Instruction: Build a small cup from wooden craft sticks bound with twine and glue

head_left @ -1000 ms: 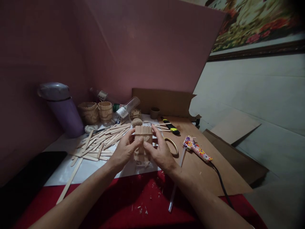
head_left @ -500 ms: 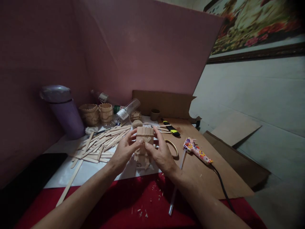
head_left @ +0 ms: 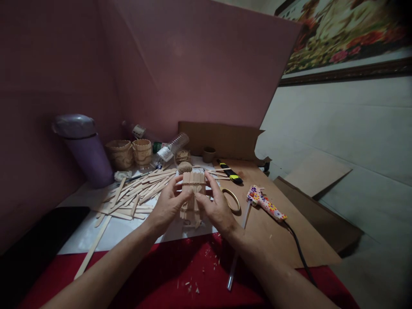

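Between my two hands stands a small cup made of craft sticks (head_left: 193, 179), with a twine band round its upper part and small stick pieces lower down. My left hand (head_left: 168, 207) is closed on its left side, thumb on the front and fingers round toward the back. On the right side, my right hand (head_left: 218, 209) grips it the same way. Both thumbs nearly meet on the front face. The far side of the cup is hidden. Just behind it lies a ball of twine (head_left: 185, 167). Scissors (head_left: 234, 199) lie partly behind my right hand.
Loose craft sticks (head_left: 141, 193) pile up at left. A patterned glue gun (head_left: 265, 204) with a cord and a yellow-black utility knife (head_left: 230, 171) rest on cardboard (head_left: 289, 244) at right. Behind are two stick cups (head_left: 119, 154), plastic bottles (head_left: 169, 150) and a purple tumbler (head_left: 90, 156).
The view shifts very slightly. The cup tilts a little in my hands, its upper end moving slightly left, and both hands keep their hold.
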Available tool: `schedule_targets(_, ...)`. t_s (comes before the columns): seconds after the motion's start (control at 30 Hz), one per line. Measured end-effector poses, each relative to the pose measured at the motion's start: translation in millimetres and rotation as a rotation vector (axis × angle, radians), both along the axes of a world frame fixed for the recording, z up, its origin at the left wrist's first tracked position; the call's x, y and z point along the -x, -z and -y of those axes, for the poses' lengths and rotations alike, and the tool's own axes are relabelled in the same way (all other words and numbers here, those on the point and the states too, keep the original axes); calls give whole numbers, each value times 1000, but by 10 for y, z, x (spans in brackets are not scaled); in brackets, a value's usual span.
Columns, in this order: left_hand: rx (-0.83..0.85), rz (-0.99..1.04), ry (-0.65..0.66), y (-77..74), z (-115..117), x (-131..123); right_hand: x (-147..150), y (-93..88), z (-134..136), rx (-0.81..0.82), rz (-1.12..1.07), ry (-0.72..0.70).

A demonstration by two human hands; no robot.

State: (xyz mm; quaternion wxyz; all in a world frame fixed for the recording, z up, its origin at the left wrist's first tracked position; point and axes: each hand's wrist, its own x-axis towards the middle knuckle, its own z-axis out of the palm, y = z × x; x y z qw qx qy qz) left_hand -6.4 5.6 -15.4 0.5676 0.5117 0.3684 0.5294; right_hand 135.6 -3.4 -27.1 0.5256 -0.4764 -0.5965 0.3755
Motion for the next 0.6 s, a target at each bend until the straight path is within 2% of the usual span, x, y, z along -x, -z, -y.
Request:
schedule_targets(0.33,-13,33,31,30,27,-14,-15,34,-28,-21,-3,6)
schedule_targets(0.6,3,25,-15,64,27,-11,-13,64,-33,-41,50,22)
